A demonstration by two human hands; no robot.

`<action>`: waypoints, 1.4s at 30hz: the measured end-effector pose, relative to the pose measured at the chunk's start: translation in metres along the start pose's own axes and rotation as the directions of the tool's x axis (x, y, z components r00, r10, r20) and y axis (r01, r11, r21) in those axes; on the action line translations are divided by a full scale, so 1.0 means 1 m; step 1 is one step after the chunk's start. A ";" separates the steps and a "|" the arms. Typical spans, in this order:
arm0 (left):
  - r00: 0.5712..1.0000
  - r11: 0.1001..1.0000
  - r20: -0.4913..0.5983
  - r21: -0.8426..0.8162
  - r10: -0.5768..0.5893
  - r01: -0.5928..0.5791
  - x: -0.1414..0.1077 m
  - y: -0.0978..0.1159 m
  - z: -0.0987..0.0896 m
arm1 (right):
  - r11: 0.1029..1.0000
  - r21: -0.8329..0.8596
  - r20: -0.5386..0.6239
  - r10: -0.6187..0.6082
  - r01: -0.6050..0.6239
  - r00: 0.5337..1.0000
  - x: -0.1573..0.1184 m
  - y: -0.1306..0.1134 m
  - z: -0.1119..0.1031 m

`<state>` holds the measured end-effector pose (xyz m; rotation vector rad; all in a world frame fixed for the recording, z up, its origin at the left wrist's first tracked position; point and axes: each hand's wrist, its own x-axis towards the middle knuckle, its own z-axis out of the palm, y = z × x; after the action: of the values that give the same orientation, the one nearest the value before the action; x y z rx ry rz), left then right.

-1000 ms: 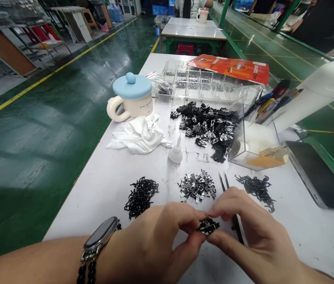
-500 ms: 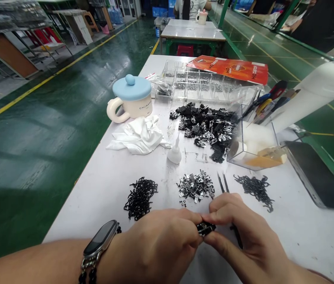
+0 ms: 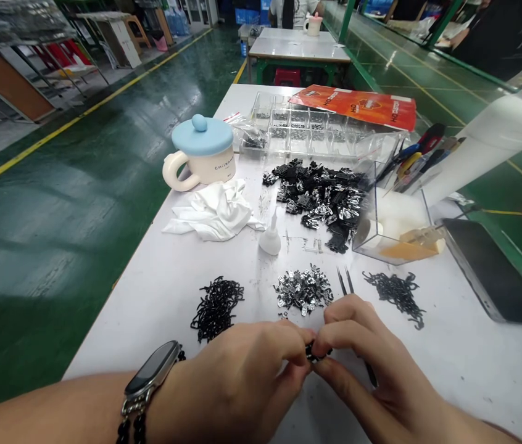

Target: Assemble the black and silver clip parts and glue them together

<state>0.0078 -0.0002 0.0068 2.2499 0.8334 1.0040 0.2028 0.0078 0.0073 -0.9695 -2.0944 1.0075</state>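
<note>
Between my two hands is a small black part with shiny metal bits, mostly covered by fingers. My left hand, with a watch on its wrist, is closed and pinches the part's left side. From the right, my right hand holds the same part between thumb and fingertips. Tweezers lie partly under my right hand. Just beyond the hands are a pile of small silvery metal pieces, a pile of black bent pieces to the left and thin dark hooked pieces to the right.
Farther back lie a heap of black clip-like parts, a small white nozzle bottle, a white cloth and a lidded mug. A clear tool box and a phone stand right. A compartment tray sits behind.
The fingers of both hands have shifted around the small part, and more of it is covered now. The whole view has moved slightly.
</note>
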 end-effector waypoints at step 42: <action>0.440 -0.059 0.614 -0.623 -0.655 0.780 0.020 -0.007 -0.006 | 0.709 -0.587 -0.104 0.413 -0.391 0.905 -0.078 0.068 -0.097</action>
<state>0.0110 0.0199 0.0145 0.6309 0.9489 0.4637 0.3434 0.0110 -0.0143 -1.8036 -2.3339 0.5318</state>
